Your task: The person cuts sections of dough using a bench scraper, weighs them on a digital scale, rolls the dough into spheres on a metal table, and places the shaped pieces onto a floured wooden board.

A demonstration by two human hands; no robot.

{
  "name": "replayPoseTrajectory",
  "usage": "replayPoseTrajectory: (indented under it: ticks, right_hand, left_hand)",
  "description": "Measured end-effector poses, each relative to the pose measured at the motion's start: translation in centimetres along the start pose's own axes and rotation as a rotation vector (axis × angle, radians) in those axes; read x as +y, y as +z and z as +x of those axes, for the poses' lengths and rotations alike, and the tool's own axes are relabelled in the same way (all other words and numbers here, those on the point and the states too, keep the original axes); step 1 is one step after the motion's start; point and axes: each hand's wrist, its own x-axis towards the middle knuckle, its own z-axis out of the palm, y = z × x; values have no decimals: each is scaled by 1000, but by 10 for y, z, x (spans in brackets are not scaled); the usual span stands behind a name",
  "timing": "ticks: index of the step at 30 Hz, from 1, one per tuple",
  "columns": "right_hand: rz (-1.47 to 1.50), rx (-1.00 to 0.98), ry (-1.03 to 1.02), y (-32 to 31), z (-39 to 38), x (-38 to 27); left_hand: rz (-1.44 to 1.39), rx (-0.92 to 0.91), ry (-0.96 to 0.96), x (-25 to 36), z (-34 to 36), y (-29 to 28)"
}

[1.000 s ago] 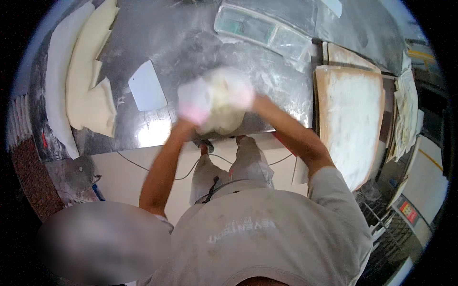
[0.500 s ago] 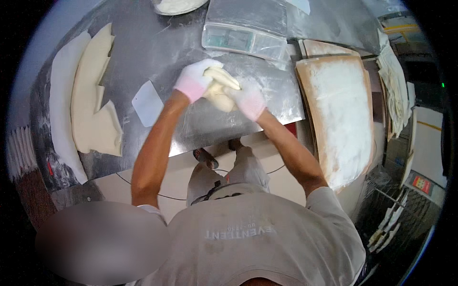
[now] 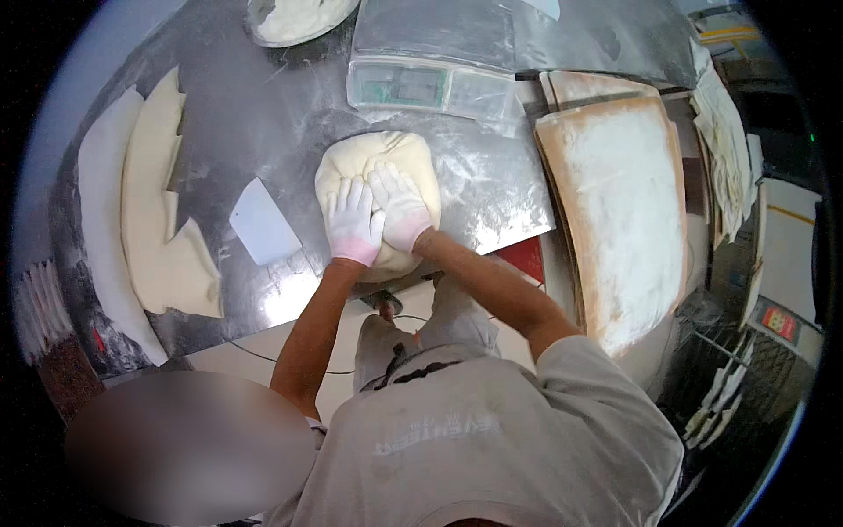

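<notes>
Both my hands wear white gloves with pink cuffs. My left hand lies with fingers stretched out on a large, rounded mass of pale dough near the front edge of the steel table. My right hand presses flat on the same dough, just right of my left one and angled toward it. A white plastic scraper rests left of the dough.
Cut dough strips and a long white roll are on the left. Behind are a flour bowl and a plastic-covered scale. Floured boards stack at right, a red object below the table edge.
The dough, earlier lifted and gripped in my hands with part folded over, now sits broad and rounded on the table. Both hands have opened and moved down onto its top.
</notes>
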Motion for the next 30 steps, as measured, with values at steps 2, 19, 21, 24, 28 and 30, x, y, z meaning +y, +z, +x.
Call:
replayPoseTrajectory:
  ticks: [2,19,21,24,28,30]
  right_hand:
    - [70,-154,75,-21,-16,-15]
    - [350,-175,8,-22,-145,-65]
    - [81,-193,33,-5,-148,-66]
    - [120,-7,206,-5,-83,-38]
    - [703,211,530,-70,-5,-30]
    - [590,70,438,-108,-15,-41]
  left_hand:
    - [-128,-126,-87,4,-11,-24]
    - [-44,-358,257,42,-114,-53]
    - [51,-441,206,19,-121,-35]
    - [-49,-365,88,-8,-50,-9]
    - [-670,-282,-105,5,52,-77]
    - [-738,-319,-17,21,69,-118]
